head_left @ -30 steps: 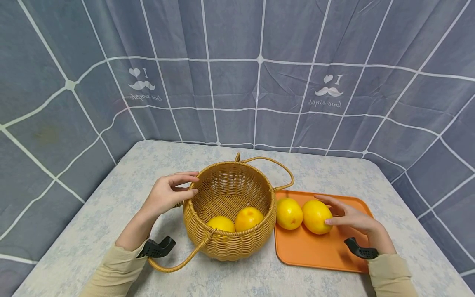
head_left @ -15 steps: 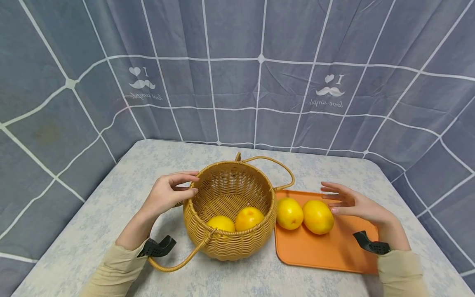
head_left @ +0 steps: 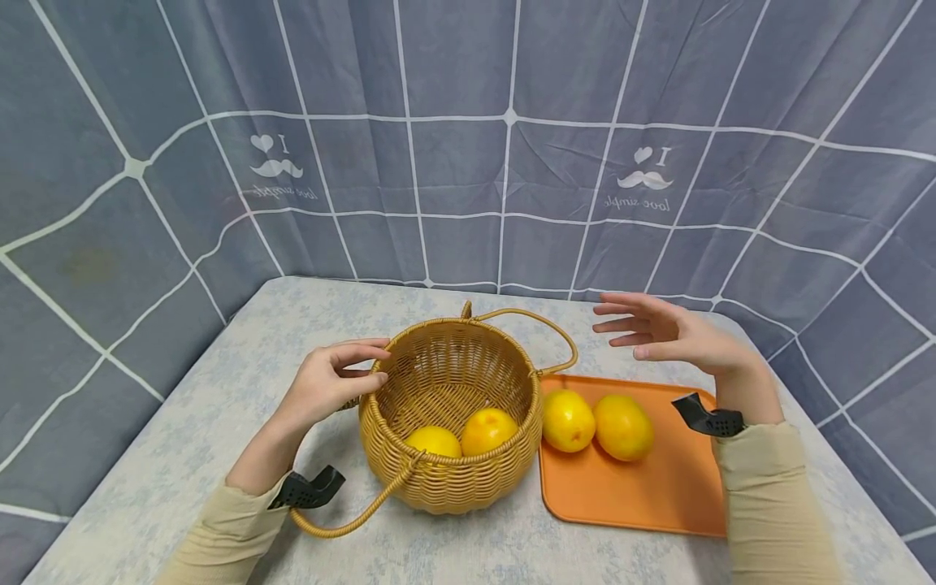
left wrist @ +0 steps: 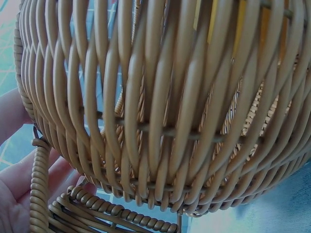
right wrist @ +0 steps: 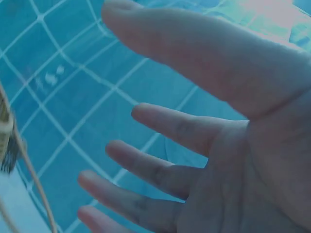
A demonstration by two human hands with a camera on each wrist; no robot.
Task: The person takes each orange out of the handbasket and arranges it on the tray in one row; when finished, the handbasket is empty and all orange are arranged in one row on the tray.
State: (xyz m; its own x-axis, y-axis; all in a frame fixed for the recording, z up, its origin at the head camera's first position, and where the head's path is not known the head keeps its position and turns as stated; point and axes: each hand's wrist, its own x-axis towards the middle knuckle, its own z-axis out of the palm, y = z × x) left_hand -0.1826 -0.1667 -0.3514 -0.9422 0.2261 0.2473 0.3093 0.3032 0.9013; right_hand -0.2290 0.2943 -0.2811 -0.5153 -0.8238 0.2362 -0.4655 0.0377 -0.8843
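Note:
A round wicker basket point(head_left: 449, 487) stands mid-table with two yellow citrus-like fruits point(head_left: 489, 431) inside. My left hand point(head_left: 329, 382) holds its left rim, thumb and fingertips at the edge. In the left wrist view, the basket's woven wall point(left wrist: 160, 107) fills most of the frame and hides part of that hand. My right hand point(head_left: 676, 331) is raised above the far side of the orange tray point(head_left: 621, 496), fingers extended and holding nothing. Two more yellow fruits point(head_left: 623, 428) lie side by side on the tray, near the basket.
One basket handle point(head_left: 570, 345) arches over the tray's back left corner; another handle point(head_left: 344, 530) droops toward the table's front. A patterned cloth covers the table point(head_left: 307, 301). Behind it hangs a grey-blue checked curtain point(head_left: 461, 171).
My right hand has left the right-hand fruit on the tray, drawing back and then rising toward the far side. The left hand and basket stay put; the fruits remain where they were.

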